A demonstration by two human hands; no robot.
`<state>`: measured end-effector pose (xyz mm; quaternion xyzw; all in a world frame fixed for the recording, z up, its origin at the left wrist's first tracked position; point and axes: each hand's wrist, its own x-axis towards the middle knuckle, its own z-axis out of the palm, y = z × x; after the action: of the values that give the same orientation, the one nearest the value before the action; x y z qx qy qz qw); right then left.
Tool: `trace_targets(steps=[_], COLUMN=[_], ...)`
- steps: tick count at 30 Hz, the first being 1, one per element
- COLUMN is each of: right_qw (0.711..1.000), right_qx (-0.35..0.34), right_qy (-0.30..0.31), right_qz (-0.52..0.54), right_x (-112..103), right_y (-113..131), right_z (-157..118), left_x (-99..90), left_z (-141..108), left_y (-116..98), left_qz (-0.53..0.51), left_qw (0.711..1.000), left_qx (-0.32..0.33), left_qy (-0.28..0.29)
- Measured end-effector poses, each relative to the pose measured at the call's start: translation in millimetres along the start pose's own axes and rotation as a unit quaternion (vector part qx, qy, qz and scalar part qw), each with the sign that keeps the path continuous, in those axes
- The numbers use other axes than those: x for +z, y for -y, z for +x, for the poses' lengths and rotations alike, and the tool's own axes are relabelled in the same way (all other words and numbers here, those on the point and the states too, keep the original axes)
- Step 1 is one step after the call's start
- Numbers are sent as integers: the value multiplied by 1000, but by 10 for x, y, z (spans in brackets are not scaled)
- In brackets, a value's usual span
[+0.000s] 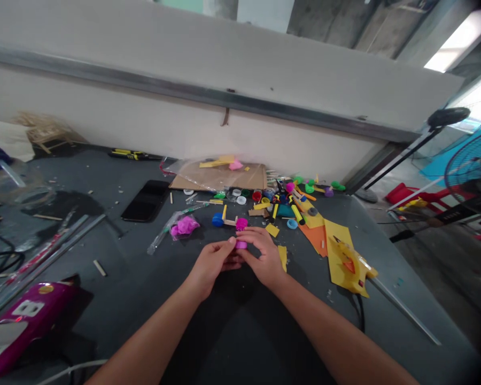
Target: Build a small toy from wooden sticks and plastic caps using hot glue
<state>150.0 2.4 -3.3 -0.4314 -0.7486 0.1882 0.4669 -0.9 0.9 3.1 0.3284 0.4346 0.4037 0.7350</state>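
Near the middle of the dark table, my left hand (214,263) and my right hand (264,258) meet around a small round pink-purple piece (241,245), which looks like a bottle cap filled with clay. Fingers of both hands press on it from either side. Just beyond my fingertips lies a small assembly with a blue round end (217,219), a wooden stick and a bright pink toothed piece (241,223). A bag of pink clay (185,226) rests to the left of it. Yellow scraps (272,230) lie close to my right hand.
A black phone (146,201) lies at the left, with a purple device (32,321) nearer. Caps, clay and cutters cover the back centre. At the right, a yellow glue gun (355,272) rests on yellow sheets (336,235). A fan (475,160) stands beyond the table.
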Motion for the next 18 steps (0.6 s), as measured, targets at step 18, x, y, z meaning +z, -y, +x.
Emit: trace_targets(steps=[18], right_qw=[1000], right_qx=[15], right_qy=[-13], right_qz=[1], right_x=[-25], right_y=[4], right_z=[-2], left_x=[-45], left_z=[2], left_y=[-4], left_qz=[-18], left_qw=[999], left_qx=[-9], left_qy=[30])
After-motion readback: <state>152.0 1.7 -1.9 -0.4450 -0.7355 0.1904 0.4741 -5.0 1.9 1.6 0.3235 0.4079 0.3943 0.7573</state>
